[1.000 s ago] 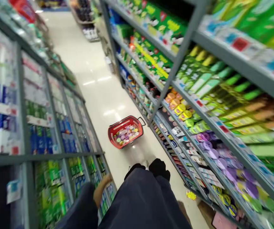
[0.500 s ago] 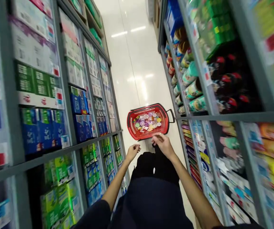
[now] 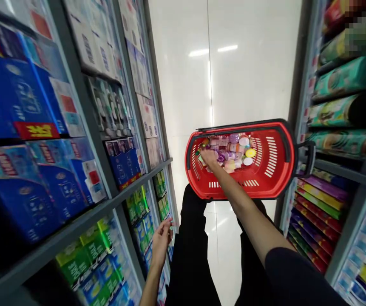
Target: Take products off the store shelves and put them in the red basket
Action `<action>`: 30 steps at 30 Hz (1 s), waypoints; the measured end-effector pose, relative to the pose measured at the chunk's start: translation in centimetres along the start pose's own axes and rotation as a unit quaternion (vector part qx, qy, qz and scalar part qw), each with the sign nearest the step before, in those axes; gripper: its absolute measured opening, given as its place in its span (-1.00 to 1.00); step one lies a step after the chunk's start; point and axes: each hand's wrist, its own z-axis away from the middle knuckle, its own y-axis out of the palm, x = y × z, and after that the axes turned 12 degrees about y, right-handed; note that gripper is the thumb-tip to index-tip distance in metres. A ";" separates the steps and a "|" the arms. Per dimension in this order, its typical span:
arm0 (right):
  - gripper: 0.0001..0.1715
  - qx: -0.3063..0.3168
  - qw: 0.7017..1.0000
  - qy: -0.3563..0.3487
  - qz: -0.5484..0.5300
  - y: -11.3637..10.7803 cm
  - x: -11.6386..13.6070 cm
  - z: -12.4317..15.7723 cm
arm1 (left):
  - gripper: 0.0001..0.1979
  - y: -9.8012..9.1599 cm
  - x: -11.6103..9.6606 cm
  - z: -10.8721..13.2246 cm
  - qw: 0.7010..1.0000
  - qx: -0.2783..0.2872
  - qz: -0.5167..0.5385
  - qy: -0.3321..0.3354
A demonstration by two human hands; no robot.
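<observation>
A red plastic shopping basket (image 3: 267, 161) stands on the glossy white floor of a shop aisle, partly filled with several small colourful packets (image 3: 235, 151). My right hand (image 3: 208, 157) reaches down into the basket and rests among the packets at its left side; its fingers are curled and what they hold is hidden. My left hand (image 3: 161, 242) hangs low beside the left shelf unit, fingers loosely apart and holding nothing, close to small green and blue boxes (image 3: 141, 221). My dark trousers (image 3: 195, 255) fill the lower middle.
Tall grey shelving lines both sides of the narrow aisle: blue and white boxes (image 3: 20, 127) on the left, rolled green packs (image 3: 342, 110) and stacked flat coloured packets (image 3: 316, 204) on the right. The basket's black handle (image 3: 308, 157) points towards the right shelves. White floor (image 3: 234, 63) runs ahead.
I have moved up to the basket, which now looks larger and nearer. My right hand went from above its rim down among the packets. My left hand dropped towards the lower left shelf.
</observation>
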 end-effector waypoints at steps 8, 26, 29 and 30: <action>-0.75 -0.101 0.992 -0.026 -0.069 -1.1 -0.8 0.5 | -0.41 -3.0 0.2 -3.1 1.000 0.017 0.004 -0.007; -0.47 -0.547 0.741 -0.009 -0.391 -27.8 0.4 69.9 | -0.65 3.8 -34.3 30.5 0.619 0.470 -0.087 0.623; -0.50 -0.526 0.755 -0.053 -0.389 -29.8 -1.2 79.9 | -0.60 2.1 -36.2 39.4 0.573 0.596 -0.107 0.553; -0.48 -0.514 0.755 -0.070 -0.400 -30.0 -1.7 83.0 | -0.56 1.6 -36.5 42.2 0.555 0.640 -0.111 0.519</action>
